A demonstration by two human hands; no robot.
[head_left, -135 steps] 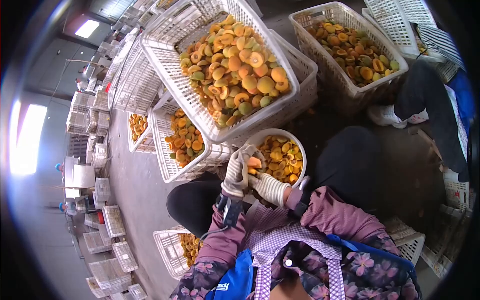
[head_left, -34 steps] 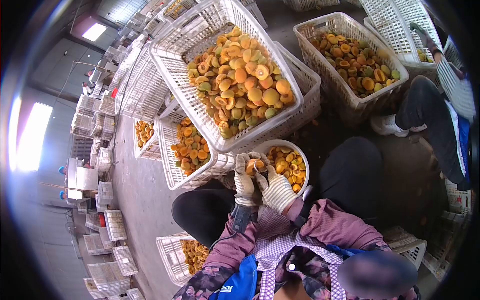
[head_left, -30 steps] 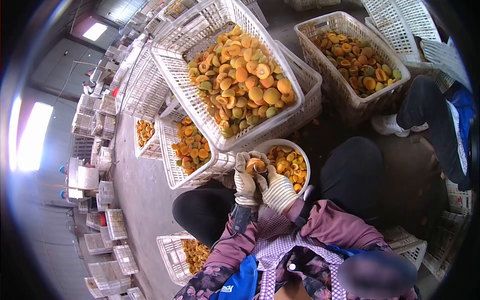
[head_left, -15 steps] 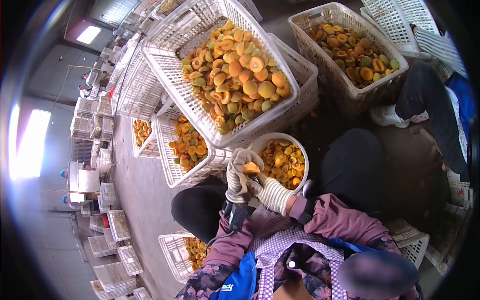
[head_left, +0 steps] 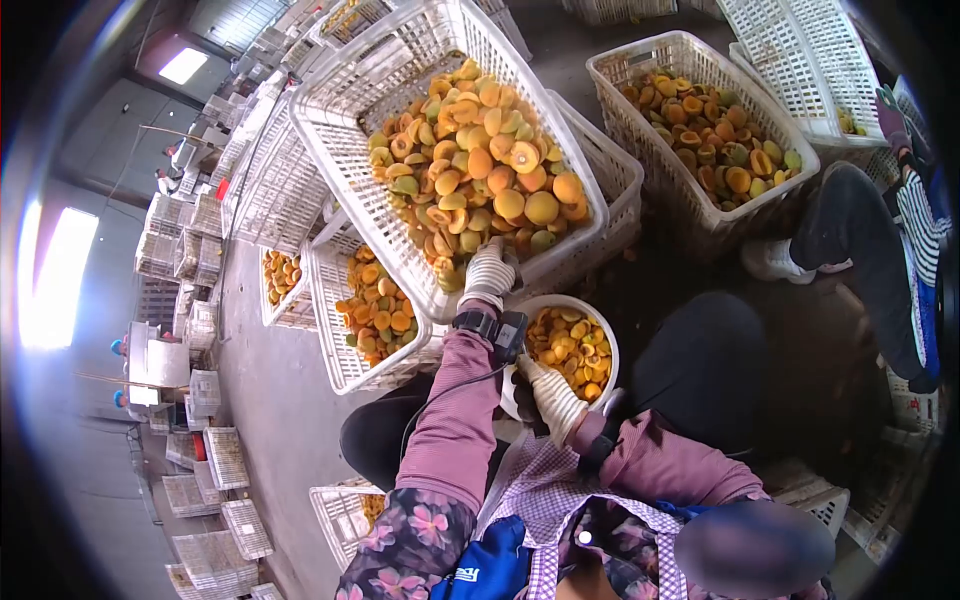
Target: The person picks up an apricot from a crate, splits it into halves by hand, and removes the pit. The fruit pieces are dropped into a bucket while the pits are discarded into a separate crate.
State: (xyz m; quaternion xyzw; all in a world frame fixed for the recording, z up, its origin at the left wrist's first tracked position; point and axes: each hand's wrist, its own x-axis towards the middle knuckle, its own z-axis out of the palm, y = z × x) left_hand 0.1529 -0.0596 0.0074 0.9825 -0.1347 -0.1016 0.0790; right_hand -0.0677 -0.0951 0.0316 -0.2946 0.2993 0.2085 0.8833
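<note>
My left hand (head_left: 489, 276), in a striped white glove with a dark device strapped at the wrist, reaches over the near edge of a large white crate (head_left: 345, 190). Its fingers touch the heap of halved peach-like fruit (head_left: 470, 150), parted and curved downward, with the tips partly hidden. Below it, my right hand (head_left: 552, 392), gloved likewise, is closed at the left side of a white bucket (head_left: 612, 345). Something dark shows at its fingers, too covered to name. Inside the bucket lie yellow-orange fruit pieces (head_left: 575, 345).
More fruit fills a crate (head_left: 700, 205) at upper right and another crate (head_left: 335, 350) at left. A co-worker's leg (head_left: 850, 230) and shoe (head_left: 780, 260) are at right. My knees flank the bucket. Crate stacks (head_left: 215, 555) line the floor at far left.
My left hand has moved up from beside the bucket to the big crate; the orange fruit piece it held no longer shows. My right hand stays low by the bucket. The co-worker's arm has shifted.
</note>
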